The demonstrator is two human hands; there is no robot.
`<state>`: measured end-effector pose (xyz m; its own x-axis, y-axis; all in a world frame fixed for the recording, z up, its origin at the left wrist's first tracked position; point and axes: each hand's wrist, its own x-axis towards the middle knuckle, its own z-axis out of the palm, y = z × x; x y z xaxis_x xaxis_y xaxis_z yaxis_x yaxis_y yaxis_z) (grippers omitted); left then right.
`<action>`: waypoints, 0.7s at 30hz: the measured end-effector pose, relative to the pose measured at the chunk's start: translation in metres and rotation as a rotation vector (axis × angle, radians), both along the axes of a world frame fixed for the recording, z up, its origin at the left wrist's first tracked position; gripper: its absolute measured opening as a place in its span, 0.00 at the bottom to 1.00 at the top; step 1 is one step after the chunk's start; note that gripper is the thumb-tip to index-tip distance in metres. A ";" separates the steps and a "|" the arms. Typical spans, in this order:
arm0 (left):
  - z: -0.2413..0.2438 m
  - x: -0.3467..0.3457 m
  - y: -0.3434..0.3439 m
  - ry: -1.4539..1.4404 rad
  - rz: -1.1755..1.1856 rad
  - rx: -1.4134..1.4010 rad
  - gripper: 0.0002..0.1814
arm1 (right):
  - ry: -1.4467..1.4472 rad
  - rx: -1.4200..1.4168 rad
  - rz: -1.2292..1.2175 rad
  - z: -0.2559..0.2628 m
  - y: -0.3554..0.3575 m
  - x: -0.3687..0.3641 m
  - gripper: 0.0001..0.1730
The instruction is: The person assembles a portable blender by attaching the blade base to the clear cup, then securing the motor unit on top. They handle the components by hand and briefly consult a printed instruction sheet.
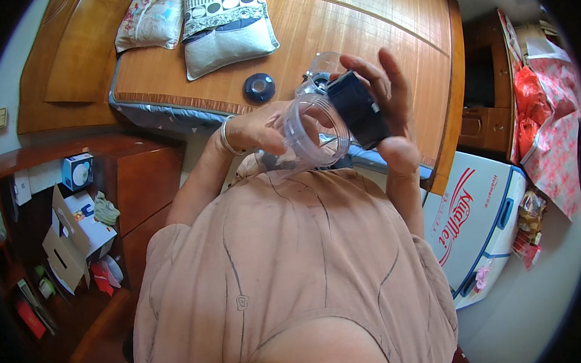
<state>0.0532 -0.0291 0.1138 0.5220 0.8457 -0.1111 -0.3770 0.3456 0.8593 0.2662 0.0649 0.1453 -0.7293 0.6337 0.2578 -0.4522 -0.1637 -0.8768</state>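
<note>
My left hand (263, 128) is wrapped around a clear plastic jar (312, 131) with a threaded mouth, tilted toward the right. In my right hand (397, 112) is a dark blue, thick round part (358, 110), seen from its side and gripped between thumb and fingers. It sits beside the jar's mouth, apart from or just touching the rim; I cannot tell which. Beyond the hands, another clear plastic container (324, 60) with a dark part in it lies on the bed mat, partly hidden. A dark blue round lid (259, 87) rests on the mat to the left.
The bed's bamboo mat (291, 14) holds two pillows (231, 41) at its far left. A wooden cabinet (147, 184) with open shelves, a cardboard box (69, 242) and small goods stands at left. On the right are a white chest freezer (475, 221) and a floral cloth (553, 123).
</note>
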 end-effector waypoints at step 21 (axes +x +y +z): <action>-0.004 0.059 -0.029 0.701 0.672 0.422 0.54 | 0.220 -0.912 0.104 -0.046 0.014 0.047 0.39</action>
